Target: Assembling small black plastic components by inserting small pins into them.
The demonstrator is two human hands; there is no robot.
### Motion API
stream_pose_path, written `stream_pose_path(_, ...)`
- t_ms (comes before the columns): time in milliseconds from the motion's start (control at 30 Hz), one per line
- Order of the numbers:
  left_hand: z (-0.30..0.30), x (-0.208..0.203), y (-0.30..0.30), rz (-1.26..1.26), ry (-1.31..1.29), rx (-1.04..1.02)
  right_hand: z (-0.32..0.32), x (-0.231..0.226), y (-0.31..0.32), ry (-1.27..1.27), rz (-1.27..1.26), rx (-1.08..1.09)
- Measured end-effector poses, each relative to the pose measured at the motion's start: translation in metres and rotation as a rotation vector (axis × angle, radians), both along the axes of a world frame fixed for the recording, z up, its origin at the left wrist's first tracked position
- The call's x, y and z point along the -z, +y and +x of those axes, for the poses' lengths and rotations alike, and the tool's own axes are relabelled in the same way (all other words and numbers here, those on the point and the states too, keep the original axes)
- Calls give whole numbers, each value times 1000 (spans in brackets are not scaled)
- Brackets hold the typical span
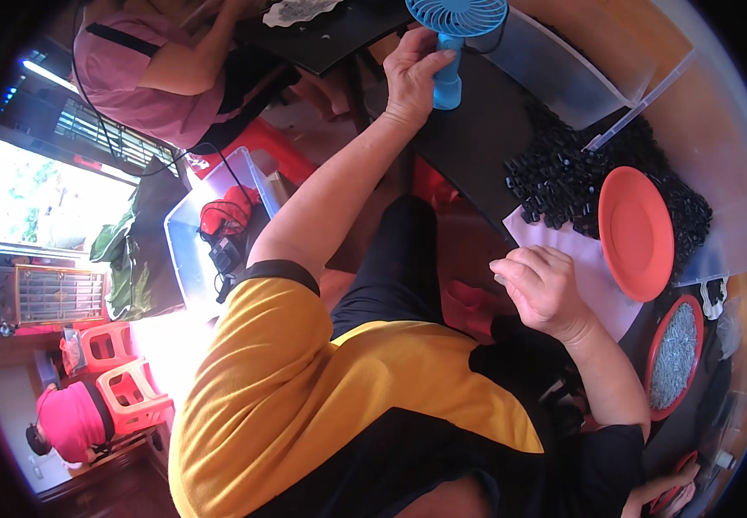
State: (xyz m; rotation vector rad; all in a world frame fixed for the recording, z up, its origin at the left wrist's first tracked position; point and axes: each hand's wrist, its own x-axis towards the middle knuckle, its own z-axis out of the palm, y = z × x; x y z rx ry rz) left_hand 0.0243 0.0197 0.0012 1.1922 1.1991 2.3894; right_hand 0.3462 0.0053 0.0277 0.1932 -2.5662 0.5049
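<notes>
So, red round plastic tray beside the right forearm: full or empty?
Not empty: small silvery pieces cover the floor of the red round tray, leaving little but its rim bare. Pile depth: cannot tell.

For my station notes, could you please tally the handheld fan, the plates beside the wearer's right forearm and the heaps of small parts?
Fan: 1
Plates: 2 (orange plate, red plate)
Heaps: 2 (black parts, silvery parts)
Total: 5
</notes>
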Motion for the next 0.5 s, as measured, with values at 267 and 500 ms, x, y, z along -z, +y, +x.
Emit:
stream_pose_path(267, 5, 2, -1, 11, 24, -11, -1, 4, 4, 34, -173, 14)
stream_pose_path(500, 5, 2, -1, 9, 31, -31, -2, 1, 4, 41, -266, 24)
